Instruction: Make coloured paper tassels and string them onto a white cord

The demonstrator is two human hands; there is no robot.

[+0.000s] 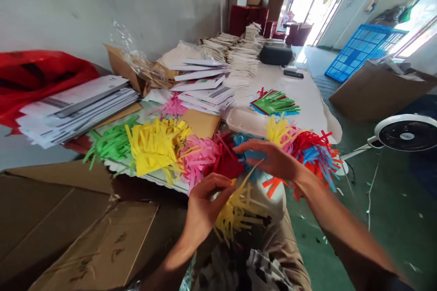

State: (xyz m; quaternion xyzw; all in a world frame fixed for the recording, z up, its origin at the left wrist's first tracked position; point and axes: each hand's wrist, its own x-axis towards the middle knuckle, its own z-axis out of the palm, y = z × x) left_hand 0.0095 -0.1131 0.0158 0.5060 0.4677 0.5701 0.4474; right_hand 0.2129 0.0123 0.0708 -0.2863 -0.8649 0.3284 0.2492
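Note:
My left hand [207,202] pinches the top of a yellow fringed paper tassel [241,213] between thumb and fingers, its cut strips hanging loose over my lap. One thin strip stands up from the pinched end towards my right hand [271,157]. That hand hovers above and to the right, fingers stretched out and slightly bent; the strip's tip lies by its palm. Along the table edge beyond are fringed paper bundles: green [112,144], yellow [155,145], pink [200,154], dark red [227,159] and blue, the blue partly hidden behind my right hand.
On the table [273,79] lie stacked white papers [205,84], a clear plastic tray [246,120], a green fringed bundle [276,102] and a phone [293,74]. A cardboard box [99,236] stands at lower left. At right are a white fan [406,134] and a blue crate [362,50].

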